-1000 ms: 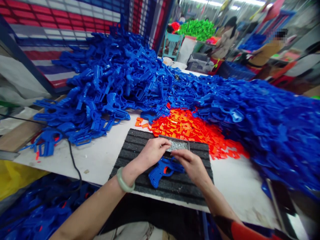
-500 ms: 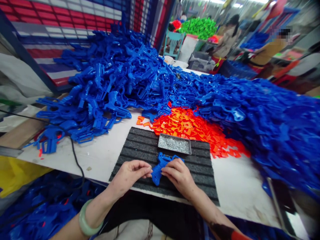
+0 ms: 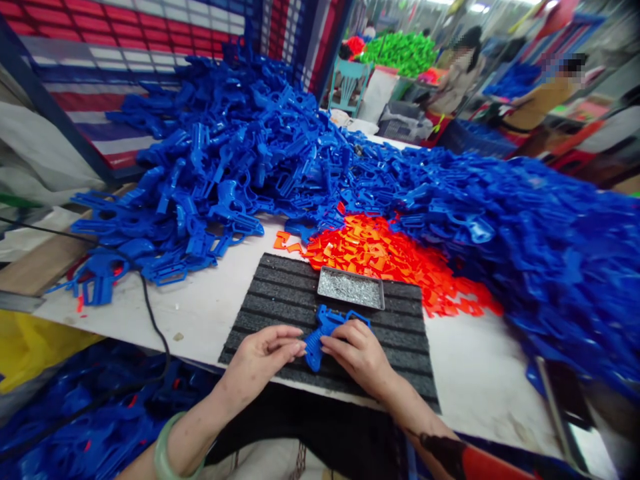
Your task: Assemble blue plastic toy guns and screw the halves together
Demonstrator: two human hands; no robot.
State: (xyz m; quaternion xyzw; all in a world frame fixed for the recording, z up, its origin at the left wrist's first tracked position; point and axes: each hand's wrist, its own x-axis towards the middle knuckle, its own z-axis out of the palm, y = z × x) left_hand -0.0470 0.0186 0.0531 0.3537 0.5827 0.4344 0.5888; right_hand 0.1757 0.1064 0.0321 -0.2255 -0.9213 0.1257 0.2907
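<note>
A blue plastic toy gun half (image 3: 316,345) lies on the black ribbed mat (image 3: 260,313), its grip pointing toward me. My right hand (image 3: 357,350) holds it from the right, thumb and fingers closed on the body and partly covering it. My left hand (image 3: 275,350) is at the left edge of the grip. Its thumb and fingertips are pinched together; whatever they hold, if anything, is too small to make out. Just beyond the toy stands a shallow tray (image 3: 320,293) filled with small silvery metal pieces.
Loose orange plastic parts (image 3: 375,250) are heaped behind the mat. Large piles of blue toy gun parts (image 3: 280,147) cover the back and right of the table (image 3: 210,313). A black cable (image 3: 150,310) crosses the left edge; a phone (image 3: 567,400) lies at right. Other people sit farther back.
The left fingers have loosened slightly, the index finger lifting a little from the thumb. My right hand and the blue toy gun half have hardly moved.
</note>
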